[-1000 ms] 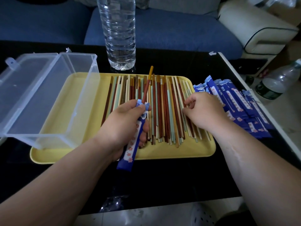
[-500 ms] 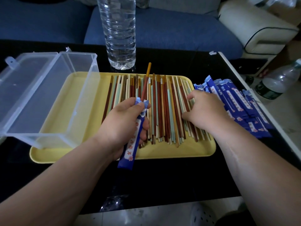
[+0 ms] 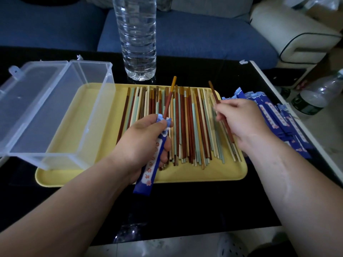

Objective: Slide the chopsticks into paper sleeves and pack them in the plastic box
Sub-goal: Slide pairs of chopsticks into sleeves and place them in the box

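Chopsticks [image 3: 185,125]: thin, brown, cream, teal, orange-tipped.

The only print I can make out sits on the blue paper sleeve [image 3: 148,173] in the left hand [image 3: 141,145]. A white strip down its length carries red Chinese characters, too blurred to read, with a pink flower mark at the near end. The sleeve pile [image 3: 274,117] at three o'clock shows the same strips, equally unreadable. The bottle [image 3: 313,99] out at two o'clock wears a dark label, illegible.
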